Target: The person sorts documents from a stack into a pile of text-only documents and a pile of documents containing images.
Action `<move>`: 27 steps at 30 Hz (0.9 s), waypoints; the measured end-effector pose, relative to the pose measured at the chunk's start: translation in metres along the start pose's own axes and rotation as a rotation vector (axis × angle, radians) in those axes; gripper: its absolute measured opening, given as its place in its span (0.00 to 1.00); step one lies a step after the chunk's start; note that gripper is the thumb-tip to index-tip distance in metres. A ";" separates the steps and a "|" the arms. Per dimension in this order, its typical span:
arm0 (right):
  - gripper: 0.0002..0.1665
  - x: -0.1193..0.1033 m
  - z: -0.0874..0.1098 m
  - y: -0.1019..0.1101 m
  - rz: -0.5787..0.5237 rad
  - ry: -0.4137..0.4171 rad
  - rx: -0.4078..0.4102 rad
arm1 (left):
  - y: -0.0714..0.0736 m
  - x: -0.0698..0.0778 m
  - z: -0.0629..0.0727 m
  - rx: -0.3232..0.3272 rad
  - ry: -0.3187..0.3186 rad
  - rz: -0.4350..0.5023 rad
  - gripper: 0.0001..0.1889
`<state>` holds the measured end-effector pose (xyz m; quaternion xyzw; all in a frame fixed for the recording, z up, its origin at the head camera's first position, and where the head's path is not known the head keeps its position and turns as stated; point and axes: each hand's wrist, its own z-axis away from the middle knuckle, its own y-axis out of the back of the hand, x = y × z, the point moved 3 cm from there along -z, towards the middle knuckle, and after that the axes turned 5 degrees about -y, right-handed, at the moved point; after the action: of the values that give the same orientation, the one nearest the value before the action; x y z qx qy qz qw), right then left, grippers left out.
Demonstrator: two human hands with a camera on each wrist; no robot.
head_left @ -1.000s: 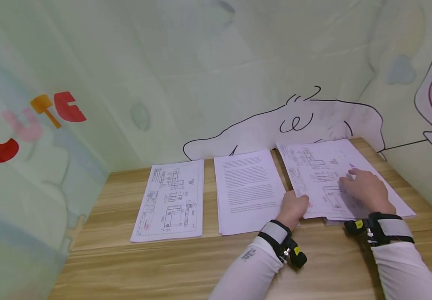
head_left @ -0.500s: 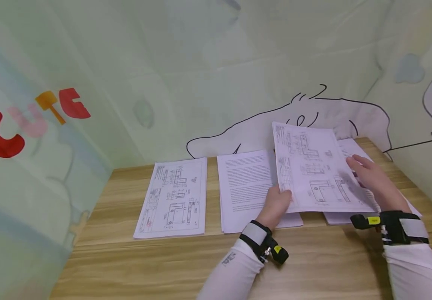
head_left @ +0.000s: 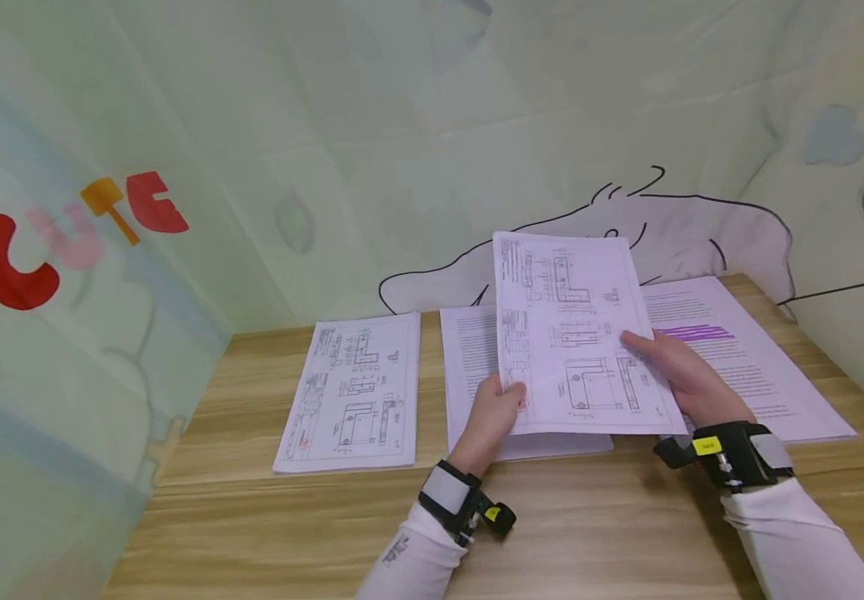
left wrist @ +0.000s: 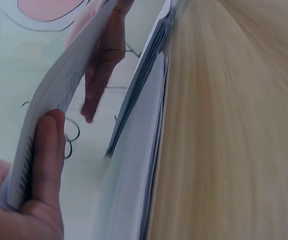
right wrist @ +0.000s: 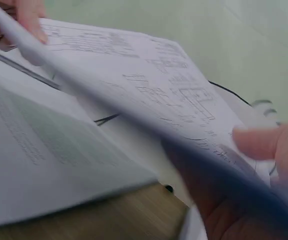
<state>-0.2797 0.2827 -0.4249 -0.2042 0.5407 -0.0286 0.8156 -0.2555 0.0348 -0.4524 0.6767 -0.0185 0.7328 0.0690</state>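
A printed wall cloth [head_left: 372, 150] fills the background behind the wood-grain surface [head_left: 289, 533]. On that surface lie three sets of paper, their long axes running away from the person: right papers [head_left: 765, 379], the far end leaning left; middle papers [head_left: 469, 350], carrying text; and a left drawing [head_left: 352, 392], the far end leaning slightly right.

The held papers [head_left: 581, 325] are up off the surface, in front of the middle papers and hiding much of them. Their long axis points away from the person, the top leaning a little left; the drawing faces the person, its printed table along the left edge.

The left hand [head_left: 490, 412] pinches their lower left edge, thumb in front. The right hand [head_left: 690, 375] holds the right edge between thumb and fairly straight fingers behind. Each wrist wears a black-and-grey strap [head_left: 448, 490]. Purple lines [head_left: 701, 333] mark the right papers.
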 end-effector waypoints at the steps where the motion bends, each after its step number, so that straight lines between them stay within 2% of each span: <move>1: 0.33 0.002 -0.001 -0.006 0.040 0.019 0.022 | 0.005 -0.001 0.001 -0.001 0.005 0.004 0.11; 5: 0.35 0.009 -0.006 -0.028 0.226 0.066 0.160 | 0.029 -0.002 0.005 -0.006 0.038 0.002 0.11; 9: 0.35 0.016 -0.013 -0.046 0.382 0.136 0.261 | 0.053 0.000 0.004 -0.016 0.052 0.034 0.15; 13: 0.36 0.025 -0.019 -0.058 0.459 0.203 0.330 | 0.069 0.004 0.000 -0.013 0.061 0.136 0.22; 17: 0.36 0.034 -0.024 -0.070 0.496 0.236 0.335 | 0.082 0.004 0.000 -0.006 0.086 0.175 0.21; 20: 0.36 0.039 -0.027 -0.083 0.530 0.250 0.334 | 0.091 0.001 0.003 -0.015 0.065 0.117 0.19; 23: 0.35 0.043 -0.029 -0.096 0.560 0.260 0.350 | 0.102 -0.001 0.006 -0.022 0.012 0.033 0.19; 27: 0.33 0.048 -0.035 -0.112 0.609 0.250 0.367 | 0.118 -0.003 0.009 0.019 -0.054 -0.070 0.19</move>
<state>-0.2713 0.1568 -0.4375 0.1205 0.6579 0.0940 0.7374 -0.2609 -0.0829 -0.4464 0.6969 0.0100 0.7117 0.0876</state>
